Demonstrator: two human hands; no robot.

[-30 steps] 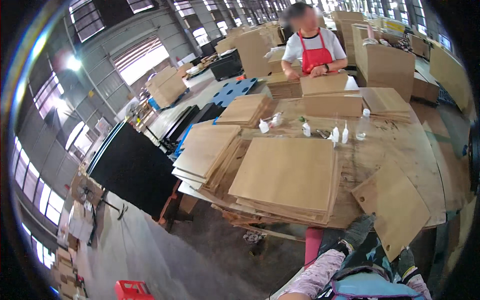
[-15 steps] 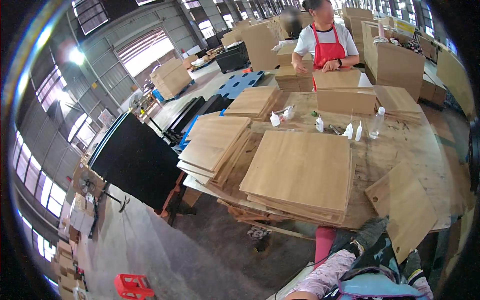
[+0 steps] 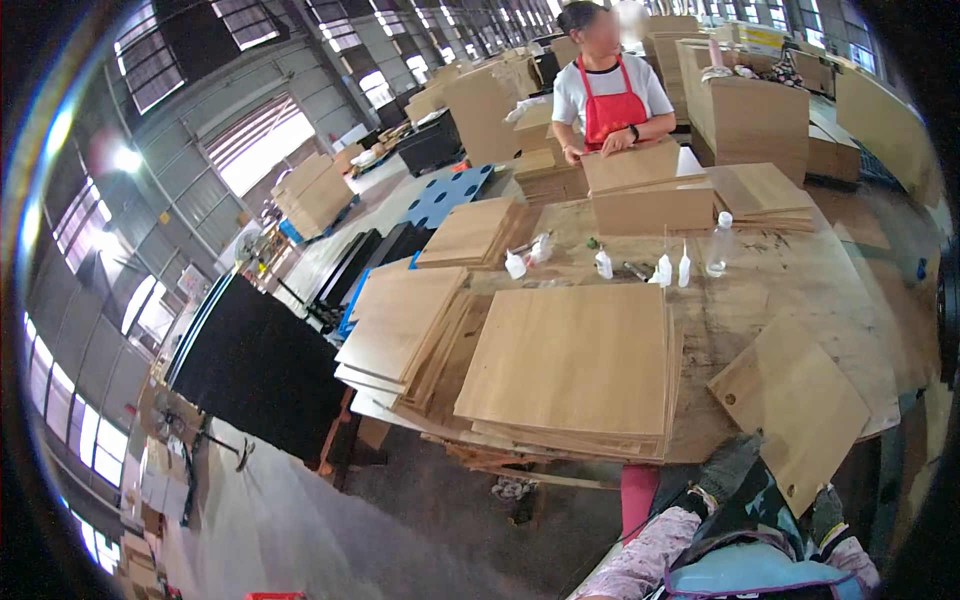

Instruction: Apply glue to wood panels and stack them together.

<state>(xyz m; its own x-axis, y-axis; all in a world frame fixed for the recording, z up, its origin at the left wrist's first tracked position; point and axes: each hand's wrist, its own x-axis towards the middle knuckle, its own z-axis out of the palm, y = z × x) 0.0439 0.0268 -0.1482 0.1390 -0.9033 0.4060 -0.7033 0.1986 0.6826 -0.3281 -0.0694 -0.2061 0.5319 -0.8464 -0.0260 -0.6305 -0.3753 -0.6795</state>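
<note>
A thin light-brown wooden panel (image 3: 800,410) with a small hole near two of its corners lies turned on the near right of the table, its lower corner jutting past the edge toward me. My left hand (image 3: 732,466), in a dark grey glove, is closed at the panel's left lower edge. Lower down on the other side, my right hand (image 3: 828,512), gloved too, grips the panel's right lower edge; most of its fingers are hidden. Left of the panel stands a large stack of similar wooden boards (image 3: 565,360).
More board stacks (image 3: 400,315) stand at the table's left. Small white squeeze bottles (image 3: 664,270) and a clear bottle (image 3: 720,245) stand mid-table. Across it, a person in a red apron (image 3: 610,105) has hands at a board stack (image 3: 650,210). Black panels (image 3: 260,370) lean left of the table.
The view has turned slightly, so the table and stacks sit further left. Both my hands stay at the panel's edges. The person opposite has leaned over the boards.
</note>
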